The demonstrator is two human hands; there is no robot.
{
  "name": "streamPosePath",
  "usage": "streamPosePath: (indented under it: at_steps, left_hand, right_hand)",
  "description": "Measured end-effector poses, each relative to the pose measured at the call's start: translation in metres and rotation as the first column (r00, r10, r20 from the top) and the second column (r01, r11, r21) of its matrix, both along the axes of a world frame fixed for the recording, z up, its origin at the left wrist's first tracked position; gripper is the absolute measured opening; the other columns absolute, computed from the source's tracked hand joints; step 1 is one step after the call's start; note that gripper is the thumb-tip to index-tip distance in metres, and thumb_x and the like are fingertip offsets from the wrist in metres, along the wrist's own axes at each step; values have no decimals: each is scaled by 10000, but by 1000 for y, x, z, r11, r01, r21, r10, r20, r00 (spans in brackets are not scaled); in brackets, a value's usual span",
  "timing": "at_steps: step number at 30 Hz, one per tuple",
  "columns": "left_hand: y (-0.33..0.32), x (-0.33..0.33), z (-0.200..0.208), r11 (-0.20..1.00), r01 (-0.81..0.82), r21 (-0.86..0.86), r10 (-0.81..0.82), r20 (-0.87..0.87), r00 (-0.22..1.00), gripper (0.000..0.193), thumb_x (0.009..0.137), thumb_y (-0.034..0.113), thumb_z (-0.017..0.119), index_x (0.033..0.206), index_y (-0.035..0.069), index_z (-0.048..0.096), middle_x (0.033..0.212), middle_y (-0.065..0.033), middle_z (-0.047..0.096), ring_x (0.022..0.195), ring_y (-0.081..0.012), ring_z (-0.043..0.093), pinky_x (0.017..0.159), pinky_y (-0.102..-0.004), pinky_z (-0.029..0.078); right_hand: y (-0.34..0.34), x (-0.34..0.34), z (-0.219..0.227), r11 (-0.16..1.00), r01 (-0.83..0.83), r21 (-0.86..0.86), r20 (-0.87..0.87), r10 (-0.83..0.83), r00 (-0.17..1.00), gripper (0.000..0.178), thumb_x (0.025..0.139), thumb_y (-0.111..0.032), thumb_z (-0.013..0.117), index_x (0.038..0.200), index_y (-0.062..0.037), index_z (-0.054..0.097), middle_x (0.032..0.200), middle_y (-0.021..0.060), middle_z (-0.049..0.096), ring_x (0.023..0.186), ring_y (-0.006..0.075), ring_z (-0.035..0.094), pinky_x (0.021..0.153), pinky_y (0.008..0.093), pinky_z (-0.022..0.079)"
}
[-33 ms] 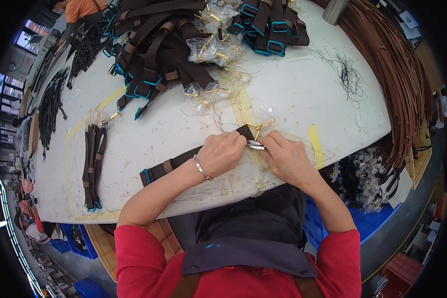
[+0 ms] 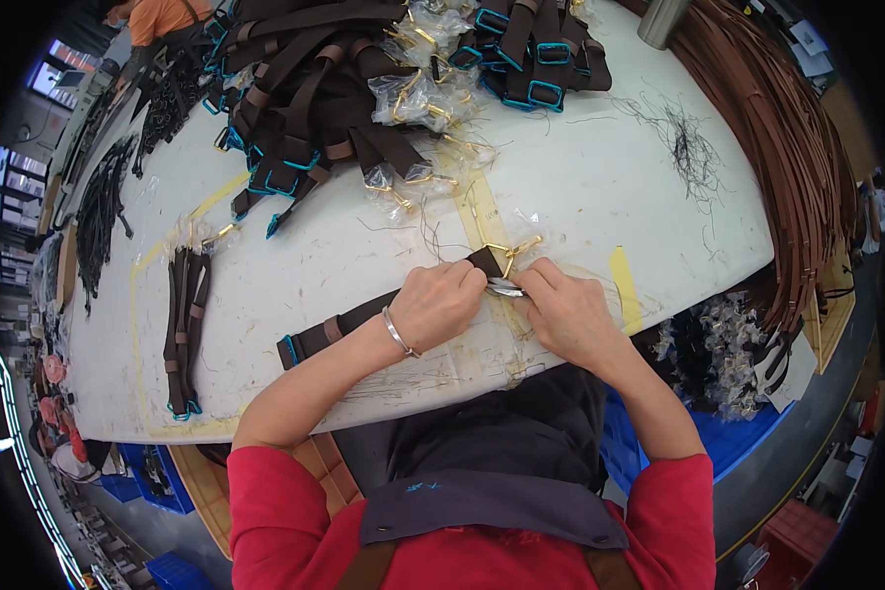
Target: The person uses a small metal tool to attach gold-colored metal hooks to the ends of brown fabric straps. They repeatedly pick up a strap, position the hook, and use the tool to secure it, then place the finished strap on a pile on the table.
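My left hand (image 2: pixel 444 305), with a bangle at the wrist, is closed on a dark brown webbing strap (image 2: pixel 359 314) near its far end. A gold-coloured metal clasp (image 2: pixel 512 253) is attached at that end and lies against clear plastic. The strap's other end, with a teal-covered buckle (image 2: pixel 288 351), rests on the table left of my forearm. My right hand (image 2: pixel 575 315) is closed around small silver thread snips (image 2: pixel 504 287). Their blades reach toward the strap beside my left fingertips; whether they touch it I cannot tell.
A big heap of brown straps (image 2: pixel 300 93) with teal buckles and plastic-wrapped clasps covers the table's far side. A folded strap bundle (image 2: pixel 184 324) lies at left. Loose threads (image 2: pixel 693 147) and long brown strips (image 2: pixel 757 108) are at right. Blue bins (image 2: pixel 733 447) stand below the edge.
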State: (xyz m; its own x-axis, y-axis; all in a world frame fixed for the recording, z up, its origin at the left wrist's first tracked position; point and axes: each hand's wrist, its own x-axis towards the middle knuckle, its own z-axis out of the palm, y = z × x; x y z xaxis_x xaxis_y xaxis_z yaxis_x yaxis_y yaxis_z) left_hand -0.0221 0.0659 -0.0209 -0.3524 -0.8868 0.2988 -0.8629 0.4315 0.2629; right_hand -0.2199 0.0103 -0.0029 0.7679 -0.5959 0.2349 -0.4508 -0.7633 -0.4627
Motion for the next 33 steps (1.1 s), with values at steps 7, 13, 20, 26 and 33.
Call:
streamPosePath:
  at_steps: [7, 13, 20, 26, 33]
  left_hand:
    - [-3, 2, -1, 1000, -23, 13, 25, -137, 990, 107, 735, 46, 594, 795, 50, 506, 700, -83, 545, 563, -259, 559, 475, -345, 434]
    - [-5, 8, 11, 982, 5, 189, 53, -296, 954, 124, 737, 51, 608, 808, 53, 506, 725, -87, 568, 581, -264, 568, 489, -355, 432]
    - [5, -8, 10, 986, -128, 102, 140, -117, 983, 148, 747, 75, 617, 832, 50, 498, 722, -90, 564, 628, -263, 583, 515, -368, 440]
    - [3, -10, -1, 986, -145, 82, 153, -95, 984, 118, 754, 54, 580, 830, 38, 491, 717, -103, 564, 621, -282, 578, 516, -379, 437]
    - [-2, -4, 8, 976, -80, 201, 111, -151, 982, 100, 764, 54, 548, 825, 39, 471, 700, -115, 566, 591, -297, 568, 514, -384, 428]
  right_hand:
    - [-1, -1, -1, 1000, -15, 12, 40, 14, 999, 185, 778, -127, 607, 927, -54, 527, 837, 76, 532, 635, 266, 604, 498, 389, 450]
    - [-1, 0, 4, 1000, 0, 14, -14, 0, 1000, 213, 761, -117, 628, 953, -63, 554, 851, 72, 535, 649, 257, 595, 519, 374, 450]
    - [-3, -1, 1, 997, 24, 66, -2, -24, 1000, 226, 755, -118, 637, 962, -64, 564, 858, 72, 536, 669, 256, 593, 549, 370, 454]
    - [-2, -1, 3, 997, 16, 82, -19, -14, 1000, 226, 760, -124, 635, 964, -64, 559, 859, 75, 536, 679, 256, 594, 551, 373, 453]
    - [-2, 2, 0, 999, -26, 27, 16, 26, 1000, 170, 788, -135, 609, 891, -47, 506, 849, 82, 525, 612, 280, 598, 492, 394, 450]
